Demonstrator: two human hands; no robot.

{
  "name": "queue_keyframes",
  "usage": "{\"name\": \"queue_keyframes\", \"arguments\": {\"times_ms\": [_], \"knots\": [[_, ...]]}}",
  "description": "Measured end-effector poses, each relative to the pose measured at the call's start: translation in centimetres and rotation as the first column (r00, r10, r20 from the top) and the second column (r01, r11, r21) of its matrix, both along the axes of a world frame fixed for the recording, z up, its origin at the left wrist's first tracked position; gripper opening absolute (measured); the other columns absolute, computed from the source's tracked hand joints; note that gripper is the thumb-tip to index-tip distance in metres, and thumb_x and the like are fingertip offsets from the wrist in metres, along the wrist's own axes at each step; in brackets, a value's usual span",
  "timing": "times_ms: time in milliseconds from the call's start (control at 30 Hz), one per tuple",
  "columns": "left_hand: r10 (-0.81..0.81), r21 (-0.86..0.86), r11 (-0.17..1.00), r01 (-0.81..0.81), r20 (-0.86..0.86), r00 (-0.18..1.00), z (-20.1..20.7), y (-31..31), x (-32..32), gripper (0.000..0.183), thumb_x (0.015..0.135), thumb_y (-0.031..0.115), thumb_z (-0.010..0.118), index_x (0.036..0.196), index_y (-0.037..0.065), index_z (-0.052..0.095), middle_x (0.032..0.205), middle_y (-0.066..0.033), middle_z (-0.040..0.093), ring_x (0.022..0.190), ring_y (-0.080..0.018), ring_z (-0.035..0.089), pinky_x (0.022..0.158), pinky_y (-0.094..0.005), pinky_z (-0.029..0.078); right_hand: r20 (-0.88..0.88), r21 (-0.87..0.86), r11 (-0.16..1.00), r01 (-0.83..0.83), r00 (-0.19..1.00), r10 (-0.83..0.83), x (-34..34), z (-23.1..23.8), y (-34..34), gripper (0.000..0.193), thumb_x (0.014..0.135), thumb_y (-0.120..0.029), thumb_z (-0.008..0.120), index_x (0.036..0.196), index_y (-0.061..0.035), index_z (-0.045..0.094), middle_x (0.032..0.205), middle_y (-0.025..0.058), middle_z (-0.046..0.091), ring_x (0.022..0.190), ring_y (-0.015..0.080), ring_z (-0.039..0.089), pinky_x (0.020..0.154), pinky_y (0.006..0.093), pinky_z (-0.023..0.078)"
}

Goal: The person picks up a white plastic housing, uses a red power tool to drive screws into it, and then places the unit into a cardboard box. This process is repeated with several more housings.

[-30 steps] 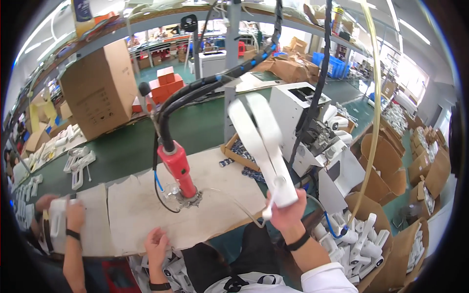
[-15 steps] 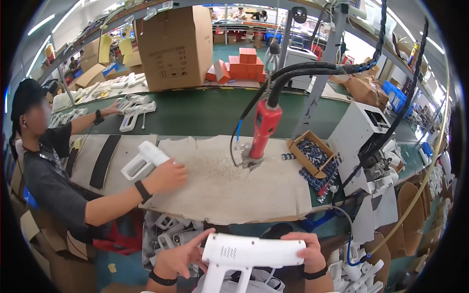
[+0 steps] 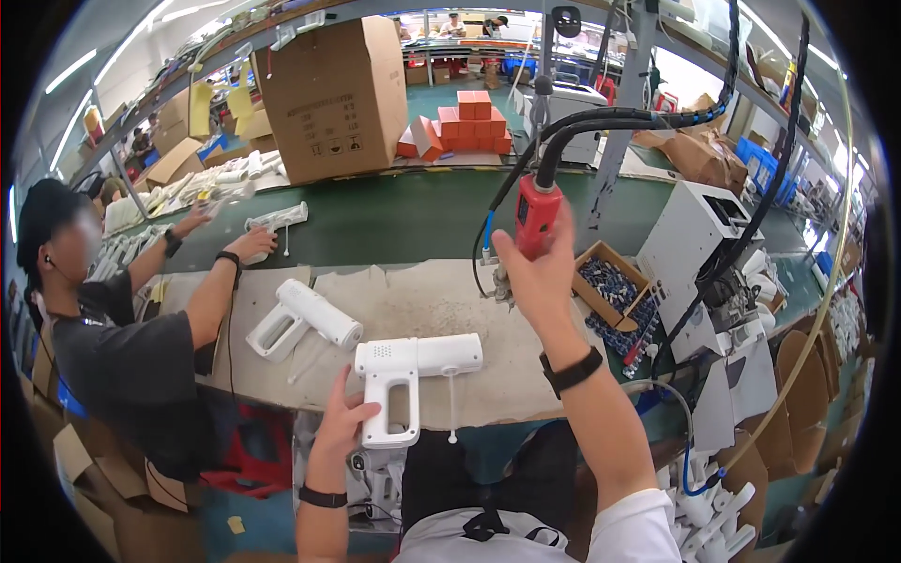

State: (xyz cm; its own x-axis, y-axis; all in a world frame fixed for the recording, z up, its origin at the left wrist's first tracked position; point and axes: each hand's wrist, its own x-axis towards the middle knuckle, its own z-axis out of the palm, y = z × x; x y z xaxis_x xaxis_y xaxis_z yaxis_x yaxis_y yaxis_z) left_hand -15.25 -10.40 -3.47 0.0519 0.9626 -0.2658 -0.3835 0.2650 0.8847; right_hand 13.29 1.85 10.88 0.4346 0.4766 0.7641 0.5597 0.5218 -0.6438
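My left hand grips the handle of a white pistol-shaped plastic housing, which is held at the bench's front edge. A thin white cord with a small end piece dangles from its barrel. My right hand is closed around a red power screwdriver hanging on thick black cables; its metal tip shows beside my wrist, above the bench mat. To the left of my housing lies a second white pistol-shaped housing with its own thin cord.
A co-worker at the left reaches over the green belt to another white housing. Right of the screwdriver stands a cardboard tray of small dark parts, beside a white machine. A large carton stands behind.
The housing has gone from both hands near my lap to my left hand at the bench, turned around. My right hand has risen onto the screwdriver. The co-worker's near hand has left the other housing.
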Motion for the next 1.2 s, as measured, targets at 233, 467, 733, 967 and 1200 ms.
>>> {"name": "queue_keyframes", "arguments": {"times_ms": [233,467,733,967,1200], "knots": [[0.041,0.092,0.984,0.153,-0.951,0.308,4.9,1.9,1.9,0.088,0.073,0.020,0.077,0.144,0.001,0.029,0.117,-0.0238,0.059,0.099,-0.0353,0.060,0.085,-0.0439,0.049,-0.351,-0.015,0.939,-0.344,0.881,0.317,1.3,-0.7,-0.9,0.019,0.084,-0.007,0.069,0.100,0.0002,0.060,0.072,0.0021,0.060,0.055,0.0078,0.055,0.051,0.0210,0.044],[0.120,0.010,0.677,0.736,-0.988,-0.097,6.3,11.7,12.2,0.070,0.062,0.054,0.078,0.107,0.003,0.061,0.114,-0.0157,0.062,0.111,-0.0314,0.056,0.091,-0.0388,0.046,-0.328,0.021,0.915,-0.403,0.862,0.387,-1.4,1.5,-1.9,0.012,0.086,-0.007,0.068,0.091,0.0006,0.060,0.067,0.0030,0.059,0.049,0.0078,0.053,0.045,0.0214,0.042],[-0.045,-0.124,0.729,0.673,-0.990,-0.133,4.7,12.8,13.3,0.058,0.063,0.050,0.075,0.100,0.007,0.063,0.100,-0.0095,0.066,0.099,-0.0258,0.063,0.085,-0.0398,0.050,-0.309,-0.004,0.895,-0.446,0.852,0.423,-2.4,-0.9,0.6,0.011,0.088,-0.008,0.066,0.087,0.0001,0.058,0.067,0.0029,0.059,0.049,0.0079,0.053,0.045,0.0214,0.041],[-0.117,-0.159,0.758,0.633,-0.987,-0.108,5.3,12.3,13.5,0.056,0.065,0.049,0.074,0.100,0.006,0.063,0.099,-0.0087,0.066,0.097,-0.0247,0.064,0.083,-0.0358,0.049,-0.361,-0.076,0.886,-0.458,0.841,0.403,-2.9,-3.1,2.1,0.011,0.088,-0.008,0.065,0.084,-0.0009,0.058,0.065,0.0019,0.058,0.049,0.0075,0.052,0.045,0.0221,0.041],[-0.175,-0.183,0.760,0.623,-0.982,-0.075,5.5,11.9,13.3,0.058,0.066,0.052,0.073,0.100,0.005,0.064,0.099,-0.0093,0.066,0.096,-0.0229,0.064,0.083,-0.0359,0.050,-0.326,-0.104,0.871,-0.479,0.844,0.426,-4.0,-4.3,2.0,0.011,0.087,-0.009,0.066,0.081,-0.0019,0.060,0.065,-0.0006,0.058,0.052,0.0057,0.052,0.046,0.0221,0.039]]}}
